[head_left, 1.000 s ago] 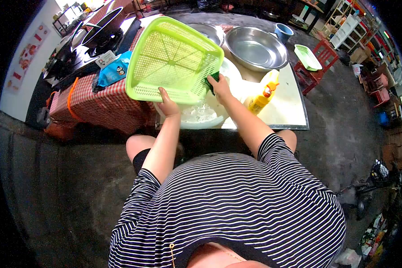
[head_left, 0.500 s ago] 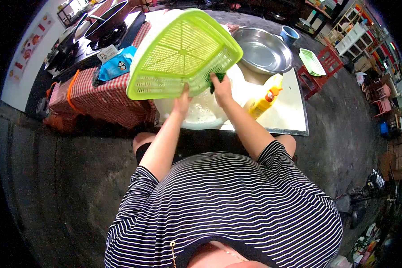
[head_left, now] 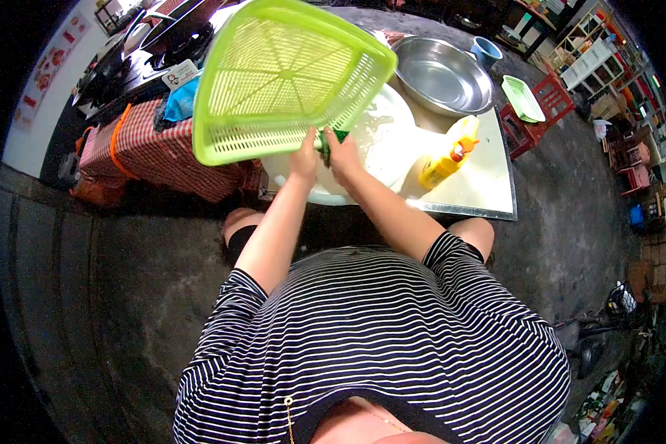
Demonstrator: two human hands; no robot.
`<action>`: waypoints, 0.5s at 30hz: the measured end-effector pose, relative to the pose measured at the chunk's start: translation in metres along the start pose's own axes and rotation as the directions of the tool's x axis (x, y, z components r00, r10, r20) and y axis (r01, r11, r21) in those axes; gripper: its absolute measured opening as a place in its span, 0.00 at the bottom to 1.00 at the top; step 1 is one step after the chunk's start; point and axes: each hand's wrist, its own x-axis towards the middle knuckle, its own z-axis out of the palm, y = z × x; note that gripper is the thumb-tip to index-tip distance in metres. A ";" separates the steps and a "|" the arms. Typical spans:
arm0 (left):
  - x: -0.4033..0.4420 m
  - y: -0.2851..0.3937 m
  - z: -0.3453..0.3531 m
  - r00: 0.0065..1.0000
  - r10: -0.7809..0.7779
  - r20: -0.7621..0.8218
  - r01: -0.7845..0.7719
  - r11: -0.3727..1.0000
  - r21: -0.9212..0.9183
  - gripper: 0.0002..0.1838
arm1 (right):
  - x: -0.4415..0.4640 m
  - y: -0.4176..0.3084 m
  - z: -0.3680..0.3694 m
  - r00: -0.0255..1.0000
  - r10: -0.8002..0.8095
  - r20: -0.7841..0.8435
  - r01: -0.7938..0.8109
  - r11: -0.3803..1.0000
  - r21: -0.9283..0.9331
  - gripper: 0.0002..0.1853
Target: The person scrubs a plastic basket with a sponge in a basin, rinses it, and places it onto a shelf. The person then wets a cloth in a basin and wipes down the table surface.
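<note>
My left hand [head_left: 303, 159] grips the near edge of a lime-green slotted plastic basket [head_left: 285, 74], which is tilted up over a white basin [head_left: 388, 140]. Close beside it, my right hand [head_left: 342, 157] is closed on a dark green scouring pad [head_left: 336, 138] pressed at the basket's lower edge. White suds and water show in the basin beneath. To the right of the basin stands a yellow squeeze bottle [head_left: 444, 166] with a red and orange cap.
A large steel bowl [head_left: 444, 78] sits at the table's back, with a blue bucket [head_left: 486, 52] beyond. A pale green tray [head_left: 523, 98] rests on a red chair [head_left: 551, 100]. At left are a red checked cloth [head_left: 155, 148], a blue packet [head_left: 181, 102] and a black pan [head_left: 177, 26].
The basket has shifted slightly left and up in view. My right hand with the scouring pad has moved left along the basket's edge, close to my left hand.
</note>
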 end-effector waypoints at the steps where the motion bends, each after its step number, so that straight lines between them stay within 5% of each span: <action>1: -0.003 0.005 0.002 1.000 0.013 0.014 -0.013 0.999 0.042 0.24 | -0.019 -0.039 -0.002 1.000 -0.013 0.001 0.013 0.992 -0.129 0.17; 4: -0.003 0.010 0.004 0.999 -0.022 -0.041 0.024 0.998 0.058 0.22 | 0.003 -0.035 -0.016 0.966 -0.254 -0.046 0.215 0.889 -0.404 0.22; 8: -0.005 0.008 0.004 0.995 -0.003 -0.102 0.028 0.969 0.246 0.19 | 0.033 -0.033 -0.033 0.882 -0.432 -0.187 0.278 0.799 -0.534 0.21; 11: -0.004 0.004 0.004 0.985 -0.151 -0.080 0.161 0.975 0.153 0.18 | 0.063 -0.056 -0.054 0.821 -0.514 -0.249 0.323 0.778 -0.539 0.21; 15: -0.007 0.007 0.003 0.992 -0.118 0.048 0.111 0.985 0.136 0.19 | 0.095 -0.101 -0.074 0.746 -0.610 -0.267 0.369 0.712 -0.597 0.22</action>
